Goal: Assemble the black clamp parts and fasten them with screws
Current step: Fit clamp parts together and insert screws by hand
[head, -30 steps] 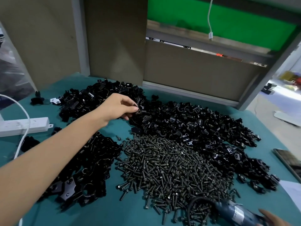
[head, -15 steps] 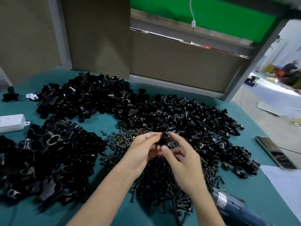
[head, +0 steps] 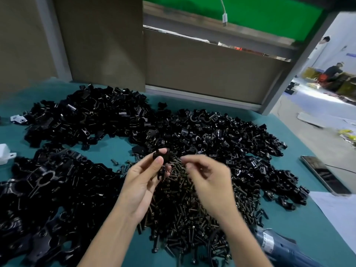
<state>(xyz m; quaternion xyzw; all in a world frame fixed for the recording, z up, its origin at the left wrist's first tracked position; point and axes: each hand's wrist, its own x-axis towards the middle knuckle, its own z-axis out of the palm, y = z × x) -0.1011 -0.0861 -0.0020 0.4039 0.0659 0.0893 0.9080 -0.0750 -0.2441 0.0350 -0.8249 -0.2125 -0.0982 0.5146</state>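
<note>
My left hand (head: 141,184) is raised over the screw pile and pinches a small black clamp piece (head: 162,156) between thumb and fingertips, with a second black part hanging just below it. Just to its right, my right hand (head: 209,180) is motion-blurred, its thumb and forefinger drawn together near the clamp piece; whether they hold anything is unclear. A heap of dark screws (head: 192,212) lies under both hands. Small clamp halves form piles at the back left (head: 86,116) and centre right (head: 221,137). Larger black clamp bodies (head: 48,189) are heaped on the left.
A blue electric screwdriver (head: 273,245) lies at the front right beside the screws. A phone (head: 325,174) and a white sheet (head: 341,211) lie at the right edge of the teal table (head: 119,149). A white power strip end (head: 3,154) is at the far left.
My left hand came back from the far pile with a clamp piece and both hands met over the screws. My right hand has now drawn slightly away to the right.
</note>
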